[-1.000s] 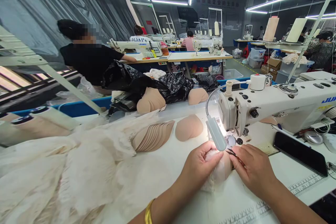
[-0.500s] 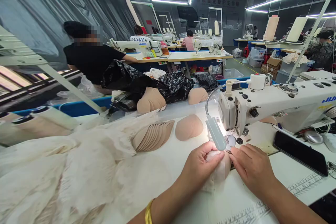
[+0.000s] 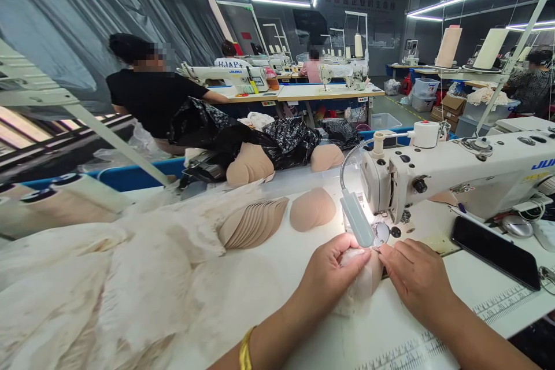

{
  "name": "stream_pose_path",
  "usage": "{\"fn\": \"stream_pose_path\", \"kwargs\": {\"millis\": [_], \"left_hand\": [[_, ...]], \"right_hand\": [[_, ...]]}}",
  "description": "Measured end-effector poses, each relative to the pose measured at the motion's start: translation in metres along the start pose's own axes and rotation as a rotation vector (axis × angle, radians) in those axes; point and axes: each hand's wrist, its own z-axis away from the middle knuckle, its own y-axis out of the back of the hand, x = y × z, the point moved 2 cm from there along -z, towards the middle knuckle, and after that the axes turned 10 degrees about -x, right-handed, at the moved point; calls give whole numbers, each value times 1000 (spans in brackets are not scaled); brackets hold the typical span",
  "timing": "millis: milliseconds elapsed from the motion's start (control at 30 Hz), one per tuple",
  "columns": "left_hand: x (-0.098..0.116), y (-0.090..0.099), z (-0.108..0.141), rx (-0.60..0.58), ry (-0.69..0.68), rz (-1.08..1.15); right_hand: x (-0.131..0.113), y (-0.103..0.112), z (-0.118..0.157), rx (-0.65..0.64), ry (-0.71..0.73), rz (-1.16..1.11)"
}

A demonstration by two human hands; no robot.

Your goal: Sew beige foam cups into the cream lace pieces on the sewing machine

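Observation:
Under the lamp, in front of the white sewing machine (image 3: 459,167), my left hand (image 3: 336,272) pinches a pale, sheer fabric piece (image 3: 366,280) between thumb and fingers. My right hand (image 3: 414,272) is closed just to its right, thumb and forefinger pressed together at the fabric's edge on something small that I cannot make out. The grey lamp head (image 3: 358,221) hides part of the needle area. Beige pads lie left of the machine, a fanned row (image 3: 255,223) and a smaller overlapping stack (image 3: 313,209).
Pale fabric (image 3: 143,283) is heaped on the left. A black phone (image 3: 496,252) lies right of my right hand. More beige pads (image 3: 249,165) and black plastic bags (image 3: 290,141) are beyond the table. A person in black (image 3: 151,92) sits at the back left.
The person in black has raised and turned their head slightly. My hands and the fabric have hardly moved.

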Motion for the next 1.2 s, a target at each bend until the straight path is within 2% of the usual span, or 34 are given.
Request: {"fn": "stream_pose_path", "kwargs": {"millis": [300,400,500,567,733,800,833,900,933,1033,1100,1200], "left_hand": [[-2,0,-2,4,3,-18],[-2,1,-1,2,-9,-28],[0,0,0,-35,-15,-13],[2,-1,1,-55,-20,-10],[2,1,-1,-57,-35,-37],[2,2,1,11,-113,-152],[3,2,3,81,-186,-252],[6,-2,12,228,-378,-491],[7,-6,17,265,-479,-603],[4,-23,28,240,-659,-803],[0,-28,27,206,-649,-792],[-5,-20,19,144,-448,-573]], "right_hand": [[1,-1,2,2,-18,-42],[4,-1,2,-69,-177,-234],[7,-3,-1,-283,-445,-586],[7,-4,-2,-402,-560,-796],[11,-7,-4,-429,-676,-1066],[12,-7,-4,-414,-715,-1124],[13,-7,-4,-404,-734,-1158],[13,-7,-4,-381,-770,-1228],[12,-7,-4,-375,-782,-1266],[9,-8,-5,-400,-795,-1382],[7,-9,-4,-432,-772,-1460],[5,-9,-3,-450,-725,-1462]]}}
